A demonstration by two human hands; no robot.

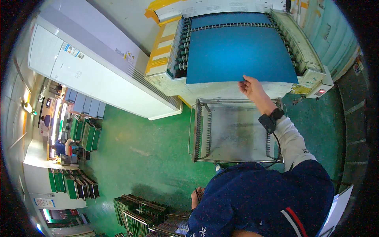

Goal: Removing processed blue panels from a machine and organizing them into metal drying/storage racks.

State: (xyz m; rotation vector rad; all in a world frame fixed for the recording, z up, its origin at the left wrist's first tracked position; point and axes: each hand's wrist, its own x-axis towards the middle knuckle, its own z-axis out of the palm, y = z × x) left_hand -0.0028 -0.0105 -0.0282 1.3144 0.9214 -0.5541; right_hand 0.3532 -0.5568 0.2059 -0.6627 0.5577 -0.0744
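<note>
Right hand is at the front edge of the flat, rectangular blue sheet; whether its fingers pinch that edge cannot be told. Sheet lies on the off-white, yellow-taped roller machine. Slotted metal-framed rack stands before the machine. Left hand, grip indeterminable, is farther from the machine.

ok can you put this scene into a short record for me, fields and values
right grip: fingertips at the near edge of the blue sheet; firmness of hold unclear
left grip: low beside the body, partly hidden; whether it holds anything unclear
blue sheet: lying flat on the roller machine
slotted rack: between the person and the machine
air conditioner: white, left of the machine
board racks: lower left
floor: green
</note>
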